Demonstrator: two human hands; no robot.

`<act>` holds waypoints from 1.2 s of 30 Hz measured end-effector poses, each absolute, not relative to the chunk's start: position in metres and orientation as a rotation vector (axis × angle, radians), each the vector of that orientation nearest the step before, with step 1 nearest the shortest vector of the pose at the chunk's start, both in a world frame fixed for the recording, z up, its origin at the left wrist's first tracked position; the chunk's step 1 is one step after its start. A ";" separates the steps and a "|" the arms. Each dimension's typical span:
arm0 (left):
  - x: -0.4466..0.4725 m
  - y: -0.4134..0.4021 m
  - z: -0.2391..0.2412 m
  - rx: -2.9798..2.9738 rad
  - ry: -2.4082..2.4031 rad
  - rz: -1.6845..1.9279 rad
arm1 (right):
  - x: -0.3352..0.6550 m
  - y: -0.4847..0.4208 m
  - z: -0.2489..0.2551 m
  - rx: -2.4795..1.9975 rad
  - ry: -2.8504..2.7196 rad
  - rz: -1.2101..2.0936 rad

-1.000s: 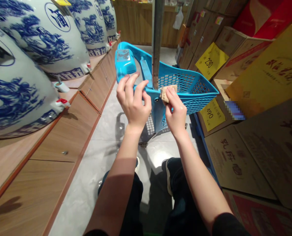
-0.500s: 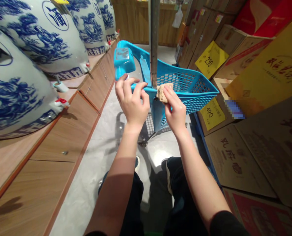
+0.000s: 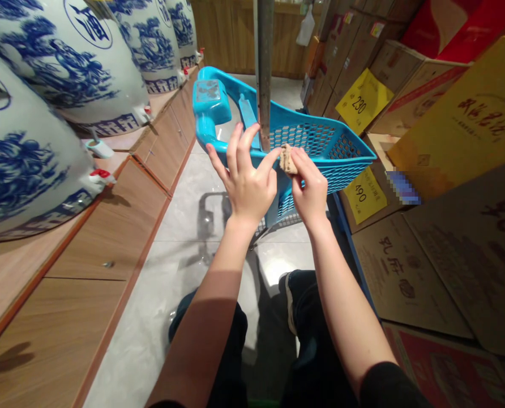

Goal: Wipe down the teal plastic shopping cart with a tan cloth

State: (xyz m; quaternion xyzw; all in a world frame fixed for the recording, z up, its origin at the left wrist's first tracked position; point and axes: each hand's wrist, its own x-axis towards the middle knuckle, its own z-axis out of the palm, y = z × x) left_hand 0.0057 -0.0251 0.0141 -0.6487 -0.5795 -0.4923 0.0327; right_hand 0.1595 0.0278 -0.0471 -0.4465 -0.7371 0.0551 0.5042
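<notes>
A wooden counter (image 3: 86, 243) runs along nine o'clock, carrying big blue-and-white jars (image 3: 72, 73) at ten, while stacked cartons (image 3: 409, 272) fill three o'clock. Toward twelve, just above the middle, is a blue basket (image 3: 350, 164) with mesh walls; a metal pole (image 3: 264, 68) stands at its near rim, reaching straight up to twelve. The left hand (image 3: 251, 190) is spread at that rim, index finger stretched toward one o'clock. The right hand (image 3: 311, 190), at four o'clock from the pole's foot, pinches a folded tan cloth (image 3: 286, 160) just beside the pole — whether the left index finger touches the cloth, I cannot tell.
</notes>
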 end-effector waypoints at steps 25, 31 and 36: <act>0.001 -0.014 0.003 -1.972 -1.700 -1.371 | 0.152 0.038 -0.053 -1.085 -1.709 0.150; -0.006 -0.011 0.003 -1.937 -1.690 -1.414 | 0.179 0.047 -0.051 -1.149 -1.730 0.140; -0.010 -0.011 0.002 -1.949 -1.695 -1.431 | 0.179 0.054 -0.058 -1.219 -1.620 0.073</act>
